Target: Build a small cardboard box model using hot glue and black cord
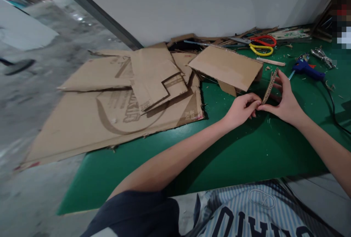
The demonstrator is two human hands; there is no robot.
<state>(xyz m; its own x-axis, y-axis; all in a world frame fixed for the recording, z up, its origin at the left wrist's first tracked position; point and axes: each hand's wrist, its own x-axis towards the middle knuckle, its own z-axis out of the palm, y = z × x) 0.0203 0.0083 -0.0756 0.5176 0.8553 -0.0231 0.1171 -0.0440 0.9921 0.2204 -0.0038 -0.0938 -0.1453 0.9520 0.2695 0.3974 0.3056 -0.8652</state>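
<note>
Green table (233, 164) below: right hand (287, 101) grips the card (270, 87), left hand (242, 108) pinches its lower end; light pressure should spare the fluting.

The striped shirt (233, 198) has a navy sleeve (139, 211).

Looks dim and cool overall, softly lit, apparently from the upper left. Casts a diffuse shadow to the lower right of the left forearm (186, 153) across the green table (263, 156), and leaves a pale sheen beside the large cardboard sheet (76, 120). Darkens toward the far right. Blurs and smears the grey floor (16, 113) at left, and stretches shapes near the edges. Shows the left hand (242, 108), right hand (286, 100) and cardboard piece (270, 86) fairly crisply. Breaks into coarse blocks at the upper right margin
</note>
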